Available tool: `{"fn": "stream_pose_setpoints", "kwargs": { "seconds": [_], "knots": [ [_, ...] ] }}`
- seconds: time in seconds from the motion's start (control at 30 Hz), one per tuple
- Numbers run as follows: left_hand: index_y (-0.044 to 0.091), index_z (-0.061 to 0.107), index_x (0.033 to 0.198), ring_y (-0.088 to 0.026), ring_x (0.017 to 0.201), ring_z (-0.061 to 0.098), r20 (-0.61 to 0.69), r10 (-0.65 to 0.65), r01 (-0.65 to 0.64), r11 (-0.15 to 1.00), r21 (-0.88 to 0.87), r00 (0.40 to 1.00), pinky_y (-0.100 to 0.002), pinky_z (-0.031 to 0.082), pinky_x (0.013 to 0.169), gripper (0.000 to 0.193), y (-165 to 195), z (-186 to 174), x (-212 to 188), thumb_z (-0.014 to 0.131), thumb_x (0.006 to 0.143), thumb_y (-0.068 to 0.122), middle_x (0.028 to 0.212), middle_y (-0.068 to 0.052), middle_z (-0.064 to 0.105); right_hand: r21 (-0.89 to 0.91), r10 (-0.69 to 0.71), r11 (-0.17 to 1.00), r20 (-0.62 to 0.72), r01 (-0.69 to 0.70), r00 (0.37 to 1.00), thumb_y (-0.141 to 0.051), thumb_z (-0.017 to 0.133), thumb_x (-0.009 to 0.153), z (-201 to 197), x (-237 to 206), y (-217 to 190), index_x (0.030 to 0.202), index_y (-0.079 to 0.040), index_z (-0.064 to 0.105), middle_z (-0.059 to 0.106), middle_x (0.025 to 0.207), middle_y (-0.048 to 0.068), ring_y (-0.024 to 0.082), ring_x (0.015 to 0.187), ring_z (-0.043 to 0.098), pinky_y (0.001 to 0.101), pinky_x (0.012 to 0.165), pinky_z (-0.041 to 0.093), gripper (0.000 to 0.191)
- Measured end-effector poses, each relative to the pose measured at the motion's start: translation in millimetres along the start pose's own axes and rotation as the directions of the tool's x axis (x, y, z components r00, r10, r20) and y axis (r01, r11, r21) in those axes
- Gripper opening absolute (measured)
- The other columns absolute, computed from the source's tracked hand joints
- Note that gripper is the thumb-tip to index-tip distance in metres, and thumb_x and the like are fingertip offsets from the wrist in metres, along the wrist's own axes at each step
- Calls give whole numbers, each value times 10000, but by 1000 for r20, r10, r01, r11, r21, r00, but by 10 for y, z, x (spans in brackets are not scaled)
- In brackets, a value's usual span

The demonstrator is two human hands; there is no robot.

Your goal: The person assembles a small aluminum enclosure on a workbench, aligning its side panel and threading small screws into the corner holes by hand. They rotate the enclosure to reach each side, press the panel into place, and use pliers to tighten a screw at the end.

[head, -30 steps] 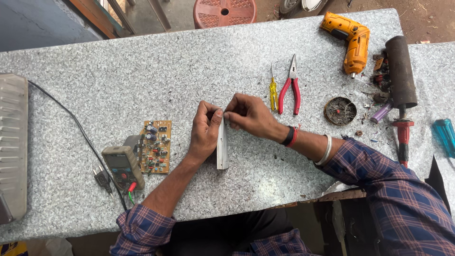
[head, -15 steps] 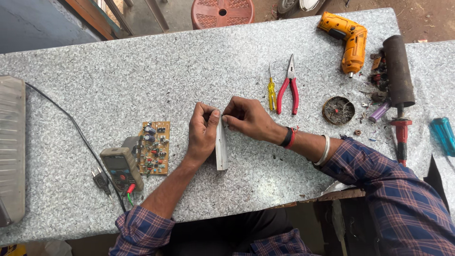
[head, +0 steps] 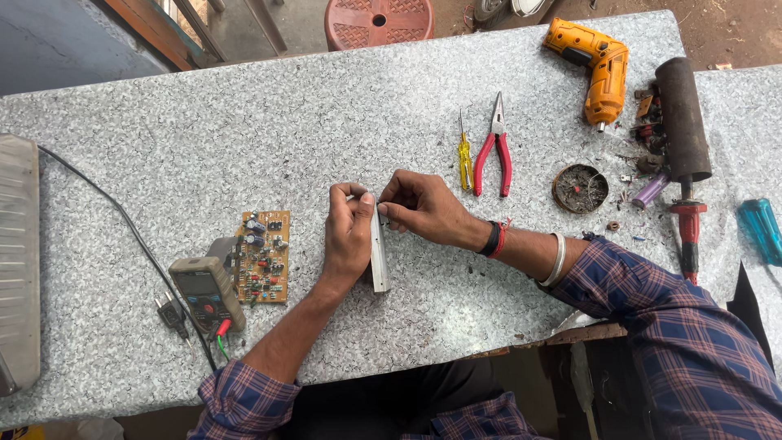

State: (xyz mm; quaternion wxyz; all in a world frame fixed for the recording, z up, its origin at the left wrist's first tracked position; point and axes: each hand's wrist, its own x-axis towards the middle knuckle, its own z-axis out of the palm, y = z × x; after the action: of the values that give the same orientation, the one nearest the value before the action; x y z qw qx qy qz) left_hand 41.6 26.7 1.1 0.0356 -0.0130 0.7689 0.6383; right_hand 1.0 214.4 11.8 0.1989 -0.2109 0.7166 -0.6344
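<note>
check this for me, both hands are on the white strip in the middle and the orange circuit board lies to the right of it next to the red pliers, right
Not quite. Both the left hand and the right hand do hold the white strip, but the head view shows the orange circuit board lying to its left, beside the multimeter. The red pliers lie to the right, next to a yellow screwdriver.

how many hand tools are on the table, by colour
yellow: 2, drill and small screwdriver
red: 2, pliers and a red-handled tool
blue: 1, screwdriver handle
total: 5
Not counted: the white strip that the left hand and right hand hold.
</note>
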Motion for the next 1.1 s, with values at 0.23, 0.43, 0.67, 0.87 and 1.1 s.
{"fn": "stream_pose_setpoints", "kwargs": {
  "seconds": [0.23, 0.43, 0.67, 0.87, 1.1],
  "knots": [
    [60, 544, 860, -89, 596, 475, 32, -59, 53, 983, 176, 998, -301, 399, 504, 443, -74, 12, 25, 421, 1109, 405, 680, -14, 515, 33, -12, 999, -43, 13, 999, -156, 672, 997, -12, -9, -21, 1011, 13, 625, 726, 823, 76, 108, 714, 735, 255, 621, 641, 176],
    [72, 522, 856, -106, 571, 465, 41, -14, 3, 965, 262, 999, -349, 379, 485, 440, -24, 15, 12, 365, 1108, 397, 647, -20, 490, 53, -42, 998, -55, 44, 998, -167, 664, 1007, 15, -13, -9, 1022, 16, 620, 726, 812, 75, 106, 702, 732, 255, 615, 638, 189],
    [48, 513, 900, -160, 555, 506, 46, -18, 4, 957, 291, 999, -412, 391, 513, 435, 65, 19, 7, 345, 1098, 398, 630, -85, 509, 19, 14, 1000, -70, -13, 997, -163, 670, 997, -20, 102, 24, 1011, 10, 611, 720, 799, 64, 102, 697, 737, 255, 610, 643, 183],
    [32, 503, 907, -192, 571, 520, 42, 42, -54, 945, 323, 998, -425, 400, 547, 438, 36, 33, 16, 354, 1107, 393, 644, -99, 509, 54, -23, 998, -82, 28, 996, -140, 678, 1009, -26, 116, 46, 1038, 14, 610, 696, 820, 67, 90, 721, 688, 258, 614, 593, 171],
    [62, 525, 888, -135, 528, 516, 70, -5, -18, 945, 326, 998, -385, 384, 475, 443, 27, 41, 15, 327, 1107, 393, 606, -61, 513, -20, -40, 999, -90, 38, 995, -142, 665, 1008, -41, 116, 53, 1080, 14, 620, 710, 817, 67, 97, 726, 686, 261, 603, 586, 177]
  ]
}}
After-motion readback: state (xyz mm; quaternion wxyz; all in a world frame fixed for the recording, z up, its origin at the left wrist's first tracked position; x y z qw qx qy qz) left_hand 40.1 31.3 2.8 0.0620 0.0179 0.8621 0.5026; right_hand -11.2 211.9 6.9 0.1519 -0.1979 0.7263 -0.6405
